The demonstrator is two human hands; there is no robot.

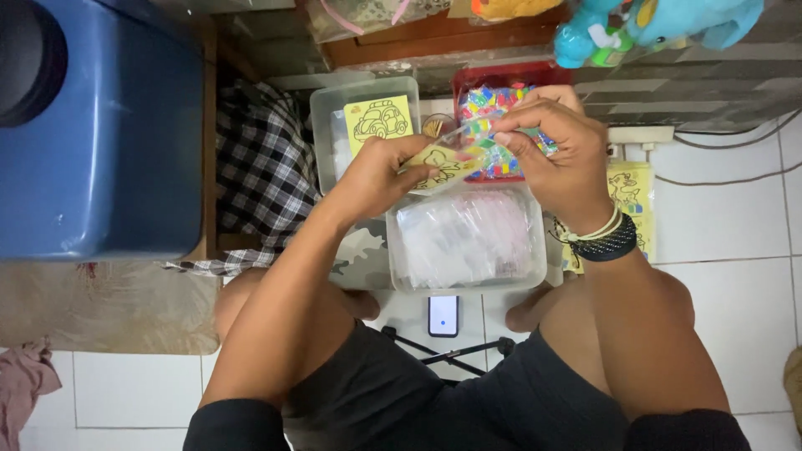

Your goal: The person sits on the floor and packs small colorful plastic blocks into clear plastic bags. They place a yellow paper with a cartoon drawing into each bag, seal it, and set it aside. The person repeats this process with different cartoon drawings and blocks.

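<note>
My left hand point(380, 174) grips a small yellow card with a line drawing point(443, 167), held above the boxes. My right hand point(558, 150) pinches the edge of a thin clear plastic sleeve point(468, 131) at the card's upper right corner. Both hands hover over a clear box of clear plastic bags point(468, 238). Behind them, a red box point(510, 77) holds several small colourful packets. A clear box point(363, 125) to the left holds more yellow cards, the top one showing a car drawing.
A blue plastic tub point(100, 125) stands at left beside a checkered cloth point(263, 167). A phone on a small tripod point(443, 316) lies between my knees. Yellow cards point(633, 196) lie on the white tile floor at right. Blue toys point(652, 25) sit at the top.
</note>
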